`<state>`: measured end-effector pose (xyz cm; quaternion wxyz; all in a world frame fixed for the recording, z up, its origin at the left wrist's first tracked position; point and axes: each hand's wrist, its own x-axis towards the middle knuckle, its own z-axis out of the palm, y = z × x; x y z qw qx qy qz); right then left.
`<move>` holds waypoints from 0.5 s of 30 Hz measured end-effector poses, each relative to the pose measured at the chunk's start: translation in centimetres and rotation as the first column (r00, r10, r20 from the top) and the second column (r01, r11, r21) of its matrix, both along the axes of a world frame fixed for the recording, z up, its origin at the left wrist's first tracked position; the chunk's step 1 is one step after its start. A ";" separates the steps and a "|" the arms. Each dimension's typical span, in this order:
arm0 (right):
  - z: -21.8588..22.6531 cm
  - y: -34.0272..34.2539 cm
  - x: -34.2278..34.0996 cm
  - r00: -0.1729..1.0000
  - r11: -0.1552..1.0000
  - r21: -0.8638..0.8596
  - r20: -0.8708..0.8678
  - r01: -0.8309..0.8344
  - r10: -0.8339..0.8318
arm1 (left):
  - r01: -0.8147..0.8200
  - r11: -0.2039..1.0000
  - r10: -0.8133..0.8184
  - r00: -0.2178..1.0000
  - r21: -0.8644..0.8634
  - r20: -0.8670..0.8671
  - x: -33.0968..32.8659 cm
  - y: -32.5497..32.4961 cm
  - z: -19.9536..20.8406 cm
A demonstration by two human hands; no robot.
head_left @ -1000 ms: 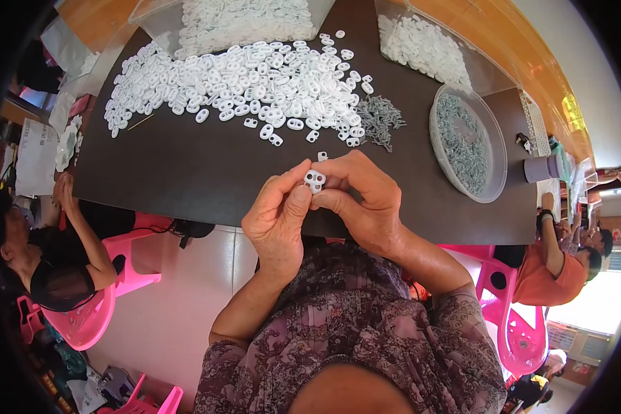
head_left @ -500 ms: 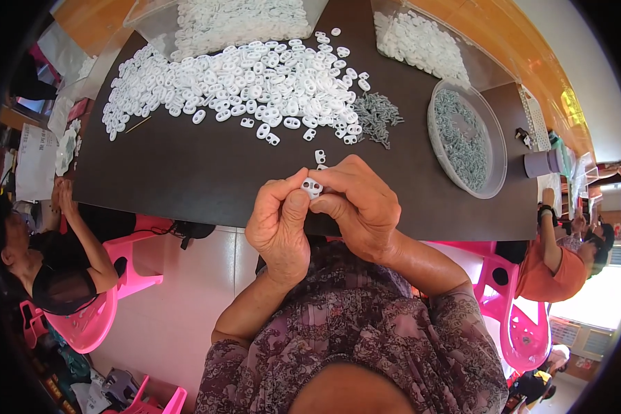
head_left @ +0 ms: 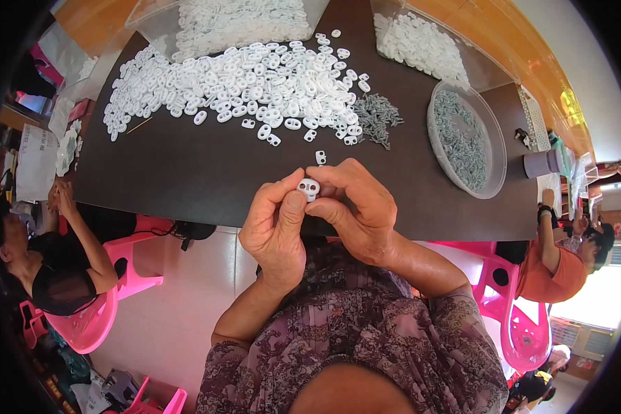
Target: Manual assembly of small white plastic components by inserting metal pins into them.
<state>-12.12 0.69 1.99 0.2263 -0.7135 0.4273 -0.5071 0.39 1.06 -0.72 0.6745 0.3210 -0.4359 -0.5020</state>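
Observation:
Between the fingertips of both hands is a small white plastic piece with two holes [head_left: 308, 188], shaped like a cord lock, held above the near edge of the dark table [head_left: 186, 165]. My left hand [head_left: 276, 224] pinches it with thumb and index finger from the left. From the right, my right hand [head_left: 359, 210] closes on it with thumb and index finger; its other fingers are curled. A similar loose white piece [head_left: 320, 157] lies just beyond my hands. Further off spreads a large heap of white two-hole pieces [head_left: 255, 83].
Beside the heap is a small pile of thin grey pieces [head_left: 378, 119]. A round clear tray [head_left: 498, 162] holds many more. Clear bins of white pieces [head_left: 424, 45] stand at the back. A purple-grey cup [head_left: 541, 163] is at the right edge. People sit on pink chairs [head_left: 93, 321] at both sides.
Both hands have shifted slightly left with the white piece. It now shows more above the fingertips, and the right index finger has drawn back a little from its top.

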 end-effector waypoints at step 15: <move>-0.5 0.1 0.0 0.997 0.993 -0.104 -0.051 0.055 -0.060 | 0.039 0.999 -0.039 0.999 -0.007 0.000 -0.1 0.1 -0.6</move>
